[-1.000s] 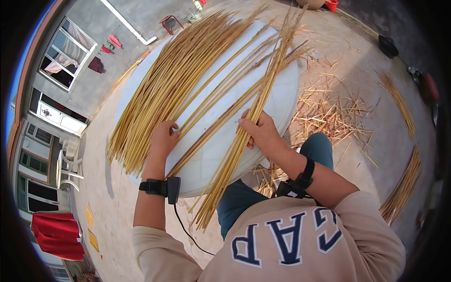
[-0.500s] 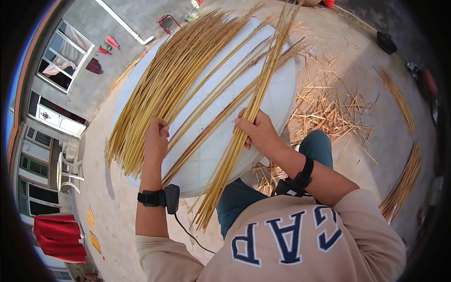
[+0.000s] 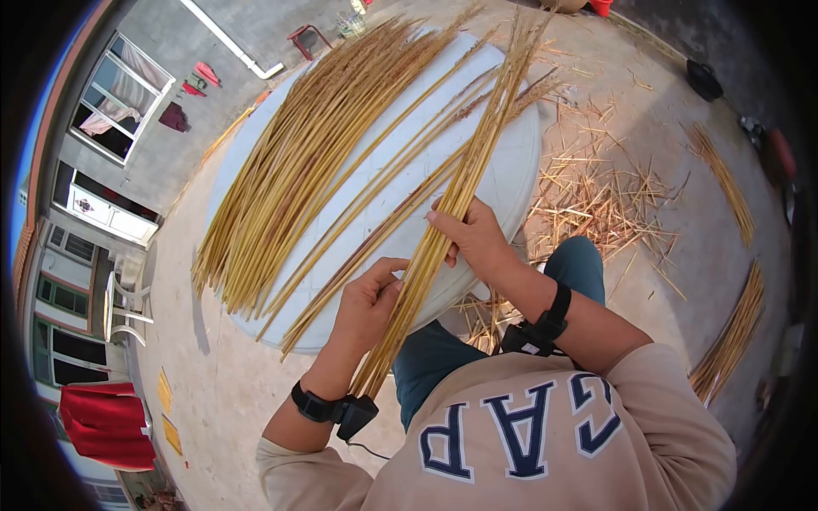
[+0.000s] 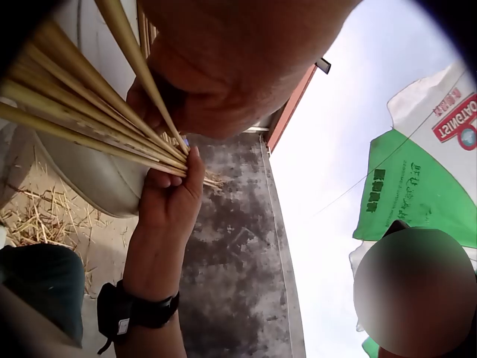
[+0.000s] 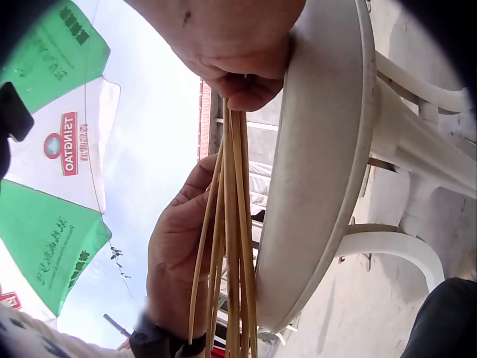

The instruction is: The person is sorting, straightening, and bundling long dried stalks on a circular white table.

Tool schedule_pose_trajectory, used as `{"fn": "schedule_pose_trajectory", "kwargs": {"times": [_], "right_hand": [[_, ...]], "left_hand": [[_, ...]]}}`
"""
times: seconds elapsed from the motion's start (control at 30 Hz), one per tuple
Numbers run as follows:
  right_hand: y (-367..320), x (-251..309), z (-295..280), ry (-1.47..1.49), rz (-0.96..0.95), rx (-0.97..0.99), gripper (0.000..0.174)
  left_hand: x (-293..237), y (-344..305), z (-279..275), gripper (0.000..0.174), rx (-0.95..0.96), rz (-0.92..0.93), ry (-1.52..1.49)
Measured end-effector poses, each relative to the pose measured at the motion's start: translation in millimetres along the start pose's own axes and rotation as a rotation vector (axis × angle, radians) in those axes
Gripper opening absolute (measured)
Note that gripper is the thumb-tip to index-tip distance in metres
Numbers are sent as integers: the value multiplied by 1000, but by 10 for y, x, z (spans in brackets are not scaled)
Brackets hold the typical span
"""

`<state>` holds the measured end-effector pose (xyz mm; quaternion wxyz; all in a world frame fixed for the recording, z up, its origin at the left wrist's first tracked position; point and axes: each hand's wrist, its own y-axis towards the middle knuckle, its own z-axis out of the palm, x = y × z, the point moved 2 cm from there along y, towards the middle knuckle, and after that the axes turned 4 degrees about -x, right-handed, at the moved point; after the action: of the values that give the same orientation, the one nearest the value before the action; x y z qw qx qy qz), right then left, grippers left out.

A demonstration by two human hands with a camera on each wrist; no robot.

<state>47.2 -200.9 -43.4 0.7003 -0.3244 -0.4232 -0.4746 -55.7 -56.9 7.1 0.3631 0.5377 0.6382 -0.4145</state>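
Observation:
My right hand [image 3: 477, 243] grips a narrow bundle of long yellow stalks [image 3: 464, 183] at the table's near right edge, thumb across them. The bundle's feathery tops point away and its cut ends hang toward my lap. Lower down, my left hand [image 3: 366, 302] is at the left side of the same bundle, its thumb and forefinger bent against an outer stalk. In the right wrist view the left hand [image 5: 179, 246] lies beside the fanned lower stalks [image 5: 235, 224]; the left wrist view shows the right thumb pressing the bundle. A wide layer of stalks [image 3: 298, 162] covers the table's left side.
Several loose stalks [image 3: 366, 247] lie across the middle of the white round table [image 3: 332, 328]. Broken straw [image 3: 605, 196] litters the ground at right, near two more bundles, one of them lower [image 3: 728, 341]. A white chair [image 3: 128, 308] stands at far left.
My left hand has left the edge of the wide layer and moved right and nearer, to the lower part of the held bundle. The right hand stays almost in place with its grip.

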Motion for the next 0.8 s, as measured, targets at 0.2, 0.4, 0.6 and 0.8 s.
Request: {"fn": "schedule_pose_trajectory", "kwargs": {"times": [0.2, 0.4, 0.6, 0.8], "right_hand": [[-8, -39, -2, 38, -4, 11, 16], [-16, -7, 9, 16, -10, -1, 16], [-13, 0, 5, 11, 4, 31, 16], [-14, -15, 18, 38, -6, 0, 18]], "left_hand": [[-91, 116, -203, 10, -37, 69, 261], [151, 621, -946, 13, -393, 217, 700], [570, 870, -1168, 8, -395, 183, 973], [774, 901, -1222, 10, -495, 569, 1078]]}}
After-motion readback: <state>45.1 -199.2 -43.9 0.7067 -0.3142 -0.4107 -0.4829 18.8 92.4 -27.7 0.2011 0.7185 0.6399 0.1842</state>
